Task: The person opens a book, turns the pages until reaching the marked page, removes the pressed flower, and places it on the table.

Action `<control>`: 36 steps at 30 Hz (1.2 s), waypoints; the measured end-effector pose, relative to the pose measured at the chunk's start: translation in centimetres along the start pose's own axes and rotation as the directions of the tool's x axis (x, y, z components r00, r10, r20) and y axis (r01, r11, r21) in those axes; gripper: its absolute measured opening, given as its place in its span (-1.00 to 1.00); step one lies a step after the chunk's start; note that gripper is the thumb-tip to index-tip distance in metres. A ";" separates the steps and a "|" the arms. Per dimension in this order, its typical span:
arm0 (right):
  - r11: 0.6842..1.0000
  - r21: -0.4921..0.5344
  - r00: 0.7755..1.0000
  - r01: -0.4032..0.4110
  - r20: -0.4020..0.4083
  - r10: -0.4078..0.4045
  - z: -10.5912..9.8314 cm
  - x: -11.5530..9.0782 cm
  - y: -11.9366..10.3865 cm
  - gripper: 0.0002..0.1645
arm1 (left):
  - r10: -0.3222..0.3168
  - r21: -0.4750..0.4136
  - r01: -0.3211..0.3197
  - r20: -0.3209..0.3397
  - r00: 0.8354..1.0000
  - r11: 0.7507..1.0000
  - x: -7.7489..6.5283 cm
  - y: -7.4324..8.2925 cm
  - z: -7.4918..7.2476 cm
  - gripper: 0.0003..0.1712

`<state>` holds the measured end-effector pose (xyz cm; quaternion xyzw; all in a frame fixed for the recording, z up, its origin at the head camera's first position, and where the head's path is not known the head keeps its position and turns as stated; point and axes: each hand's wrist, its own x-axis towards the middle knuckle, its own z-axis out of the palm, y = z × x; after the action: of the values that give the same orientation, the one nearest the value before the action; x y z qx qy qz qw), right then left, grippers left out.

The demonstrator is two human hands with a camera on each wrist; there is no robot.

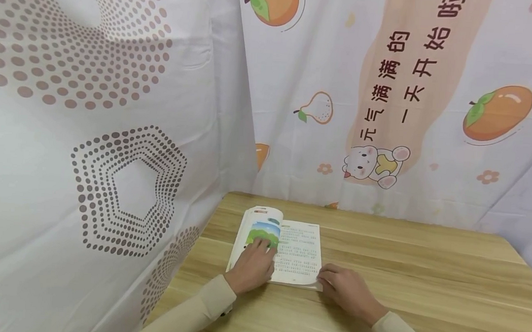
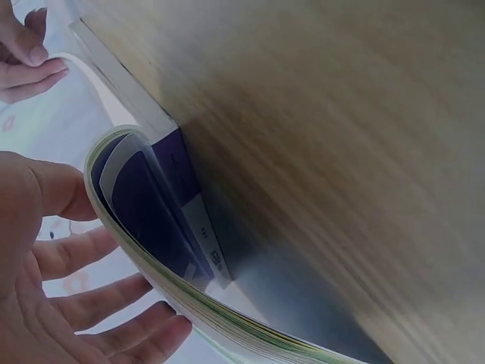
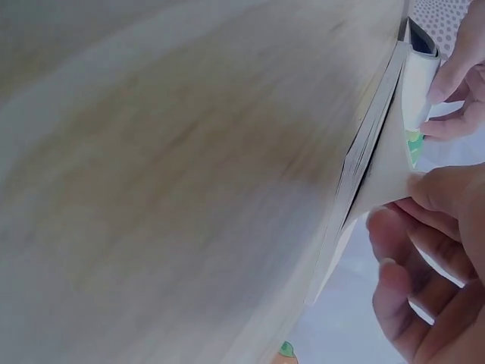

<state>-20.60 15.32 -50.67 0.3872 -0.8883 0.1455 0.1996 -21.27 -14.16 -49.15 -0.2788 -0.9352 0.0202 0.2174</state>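
Note:
An open book (image 1: 297,251) lies on the table, its right page full of printed text. Its left pages (image 1: 263,217) arch up and carry a picture of green bushes under blue sky. On those pages rests my left hand (image 1: 252,267), its fingers spread against the page surface in the left wrist view, with the thumb (image 2: 64,193) at the bent lower edge. My right hand (image 1: 345,287) pinches the lower right corner of a page (image 3: 390,171) between thumb and forefinger; this corner is lifted off the pages below. The other right fingers curl loosely beside it.
The wooden table (image 1: 402,255) extends to the right of the book. A white curtain with brown dots (image 1: 123,187) hangs along the left side. Behind the table hangs another curtain (image 1: 278,111) printed with fruit, a cartoon figure and characters.

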 end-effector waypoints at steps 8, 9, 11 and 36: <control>0.999 -0.027 0.999 0.032 -0.043 -0.033 0.0 0.4 -0.1 -0.88 | 0.008 -0.003 -0.008 -0.003 1.000 1.000 0.0 0.1 -0.1 -0.80; 0.999 -0.025 0.998 0.035 -0.048 -0.036 0.0 0.4 -0.1 -0.88 | 0.013 0.002 -0.013 -0.009 1.000 1.000 0.0 0.2 -0.1 -0.80; 0.999 -0.021 0.997 0.044 -0.063 -0.045 0.0 0.5 -0.1 -0.87 | 0.023 0.010 -0.023 -0.023 0.999 1.000 0.0 0.2 -0.1 -0.80; 0.987 0.156 0.962 -0.024 -0.266 0.065 -0.6 1.2 -0.1 -0.76 | -0.032 0.104 0.028 0.034 0.999 0.994 0.1 1.8 0.4 -0.45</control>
<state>-21.14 14.76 -49.58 0.3579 -0.8476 0.2684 0.2854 -20.61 -12.57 -49.73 -0.2528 -0.9406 0.0704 0.2153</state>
